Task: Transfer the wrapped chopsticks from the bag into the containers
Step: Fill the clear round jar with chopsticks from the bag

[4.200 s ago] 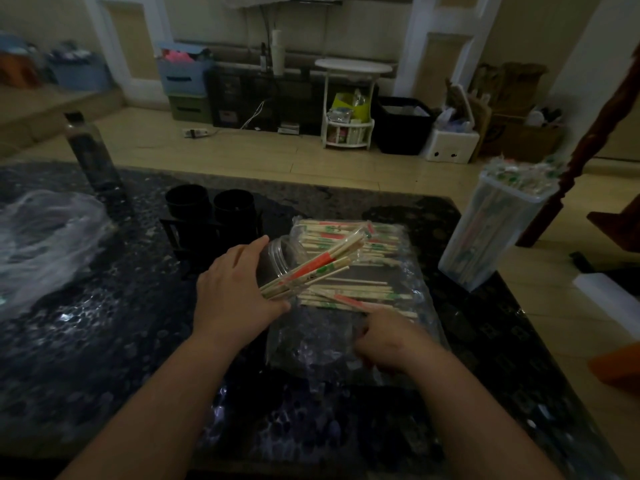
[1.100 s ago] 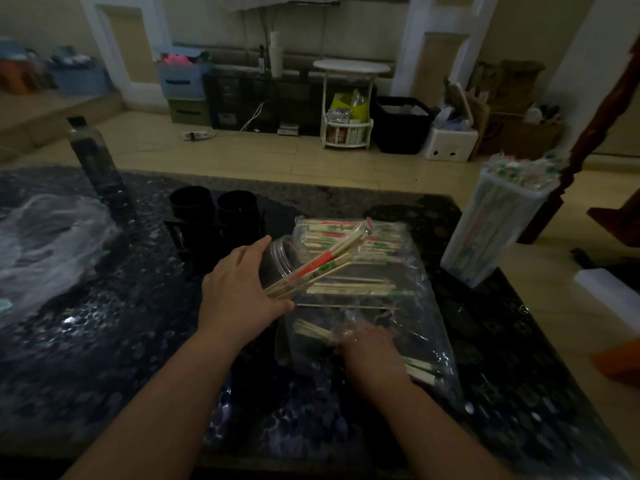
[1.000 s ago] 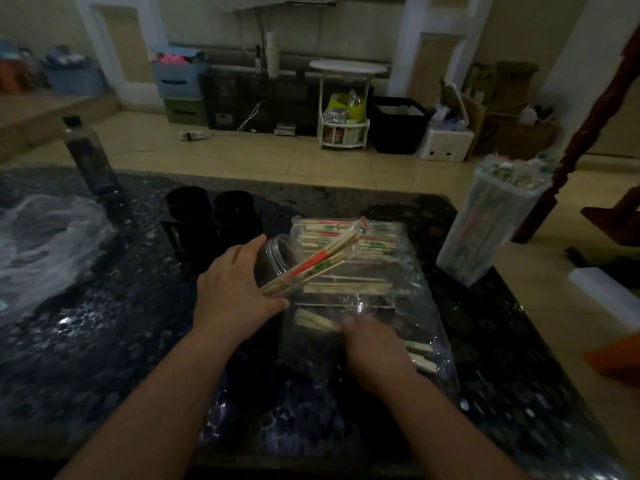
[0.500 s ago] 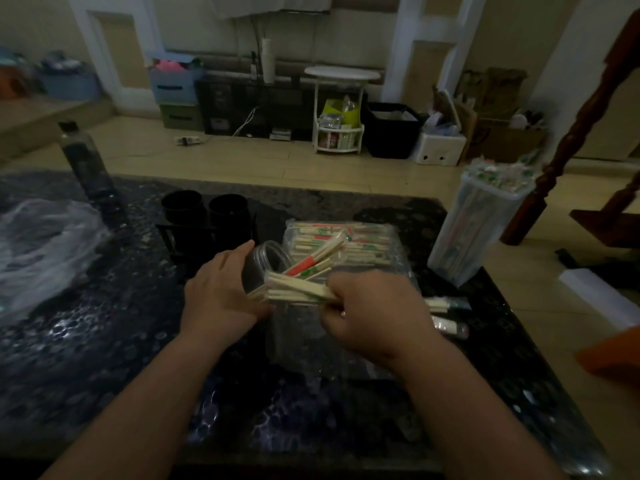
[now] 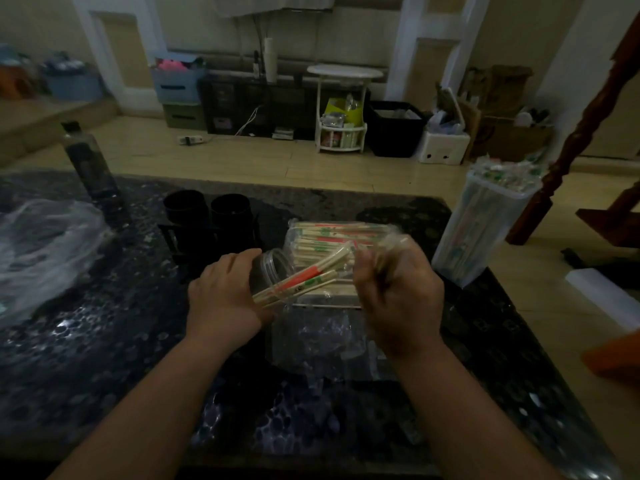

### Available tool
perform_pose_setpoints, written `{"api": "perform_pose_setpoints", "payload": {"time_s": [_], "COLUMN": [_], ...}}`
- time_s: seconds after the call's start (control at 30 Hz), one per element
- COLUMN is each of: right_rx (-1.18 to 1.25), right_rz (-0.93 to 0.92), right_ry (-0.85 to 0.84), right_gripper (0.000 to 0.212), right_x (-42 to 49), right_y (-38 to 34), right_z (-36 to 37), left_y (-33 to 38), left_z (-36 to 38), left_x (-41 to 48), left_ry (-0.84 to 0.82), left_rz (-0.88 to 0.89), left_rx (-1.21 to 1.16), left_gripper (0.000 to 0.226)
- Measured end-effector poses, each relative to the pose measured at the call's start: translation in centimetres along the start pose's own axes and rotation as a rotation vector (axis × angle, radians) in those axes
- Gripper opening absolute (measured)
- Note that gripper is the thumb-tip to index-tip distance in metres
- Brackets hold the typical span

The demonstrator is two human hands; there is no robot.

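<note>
Wrapped chopsticks, pale wood in clear sleeves with red and green print, lie stacked side by side inside a clear plastic bag. The bag lies flat near the middle of a dark speckled bench.

The left hand grips a clear jar tipped on its side just left of the bag. Its fingers curl over the top of the jar, and the jar's open mouth faces right. A few wrapped pairs stick out of the jar's mouth at a slant, their ends pointing up and to the right.

The right hand is held over the bag, just right of the jar, with its fingers closed round a small bundle of wrapped chopsticks. The bundle is blurred, and only its upper end shows above the fist.

At the right edge of the bench stands a tall clear container, packed with upright wrapped chopsticks whose tops show at its rim. Behind the jar, two black cups stand side by side. Farther left are a dark bottle, upright near the far edge, and a crumpled sheet of clear plastic.

Beyond the bench is a tan floor, with storage boxes and a small white stand along the wall.
</note>
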State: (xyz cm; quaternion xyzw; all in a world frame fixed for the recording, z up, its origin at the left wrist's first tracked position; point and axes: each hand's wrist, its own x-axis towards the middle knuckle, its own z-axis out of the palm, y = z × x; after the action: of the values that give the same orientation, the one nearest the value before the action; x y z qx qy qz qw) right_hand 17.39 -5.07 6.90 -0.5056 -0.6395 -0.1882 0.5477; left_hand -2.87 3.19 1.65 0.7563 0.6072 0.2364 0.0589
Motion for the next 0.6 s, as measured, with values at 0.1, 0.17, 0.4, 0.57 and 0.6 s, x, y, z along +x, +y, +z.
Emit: {"api": "perform_pose_setpoints", "payload": {"time_s": [0.1,0.17,0.4,0.57,0.6], "right_rx": [0.152,0.333,0.516,0.500,0.515], "right_rz": [0.367,0.620,0.830,0.860,0.871], "right_ry": [0.100,0.161,0.276,0.305,0.310], "right_gripper": [0.029,0.032,0.030,0.035,0.033], "right_x": [0.3,0.4,0.6,0.2,0.3], "right_y": [-0.5,-0.8,-1.5,-1.5,-1.4], "right_z": [0.2,0.4,0.8,1.2,1.3], "left_y": [0.1,0.2,0.2,0.2,0.2], "left_z": [-0.2,-0.3,-0.2,-0.3,-0.3], "left_x": [-0.1,0.0,-0.1,-0.2,-0.2], "left_ry": [-0.014,-0.024,-0.049,-0.049,-0.050], "left_rz": [-0.036,-0.045,-0.023,0.000,0.003], "left_rx": [0.029,0.057,0.106,0.130,0.137], "left_gripper": [0.096,0.097,0.102,0.101,0.102]}}
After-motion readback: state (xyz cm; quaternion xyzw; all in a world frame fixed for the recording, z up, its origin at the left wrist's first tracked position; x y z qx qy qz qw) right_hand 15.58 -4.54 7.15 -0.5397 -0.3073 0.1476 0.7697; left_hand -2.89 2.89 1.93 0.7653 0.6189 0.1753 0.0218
